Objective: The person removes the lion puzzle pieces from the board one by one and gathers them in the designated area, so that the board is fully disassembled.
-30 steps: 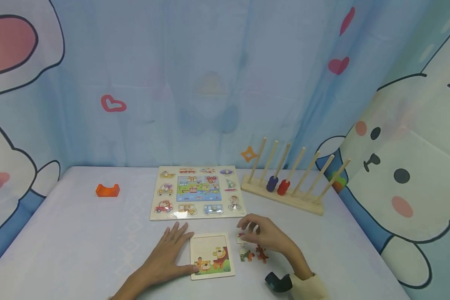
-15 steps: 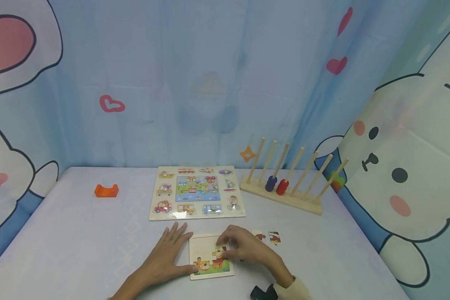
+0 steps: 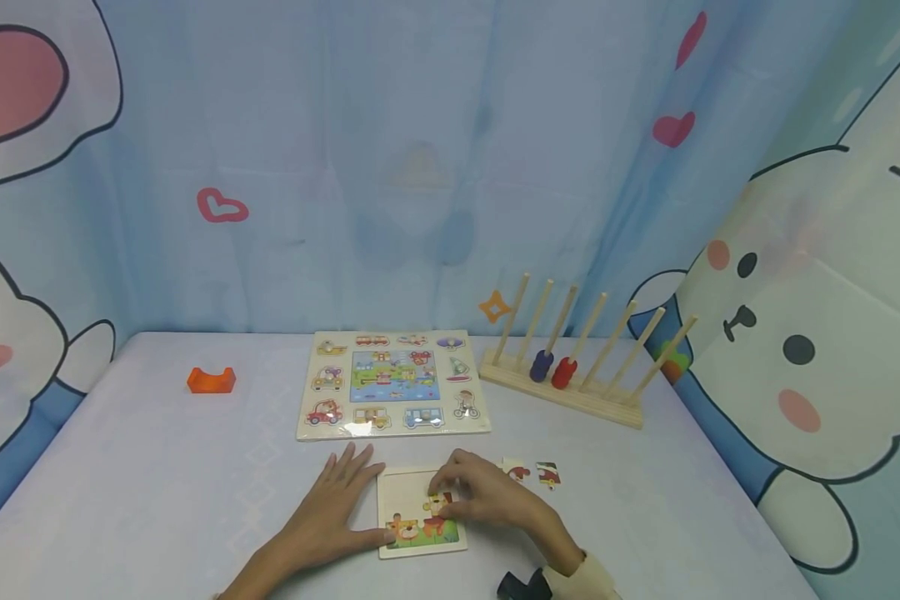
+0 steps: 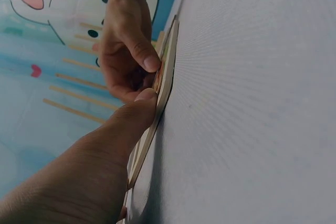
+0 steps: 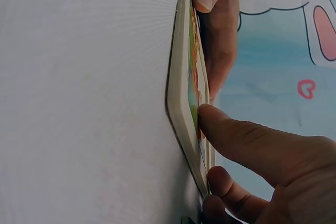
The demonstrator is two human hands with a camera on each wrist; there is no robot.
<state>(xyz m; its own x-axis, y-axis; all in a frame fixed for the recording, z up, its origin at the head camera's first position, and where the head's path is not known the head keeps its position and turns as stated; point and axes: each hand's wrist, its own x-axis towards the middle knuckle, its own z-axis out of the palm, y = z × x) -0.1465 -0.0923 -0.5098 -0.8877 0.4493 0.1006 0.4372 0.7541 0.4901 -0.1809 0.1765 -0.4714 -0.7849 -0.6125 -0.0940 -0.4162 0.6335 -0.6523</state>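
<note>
A small square wooden jigsaw tray (image 3: 402,483) lies on the table, its lower part filled with animal picture pieces. My left hand (image 3: 335,508) lies spread along its left side, thumb pressing the lower left corner of the tray and puzzle. My right hand (image 3: 483,492) is over the tray's right side, thumb and curled index finger pinching a puzzle piece (image 3: 438,502) with a yellow animal face. In the right wrist view, the right thumb (image 5: 220,124) touches the picture surface, and the other fingertips are right at the tray. Two loose puzzle pieces (image 3: 548,474) lie beyond the right hand.
A larger wooden vehicle puzzle board (image 3: 393,425) lies behind the tray. To its right stands a wooden peg rack (image 3: 562,396) with blue and red beads on two pegs. An orange arch-shaped block (image 3: 211,381) sits at the left. A printed curtain hangs behind the table.
My right hand has moved left from the loose pieces onto the tray's right side, uncovering two loose pieces, then stayed nearly still. The left hand keeps its place.
</note>
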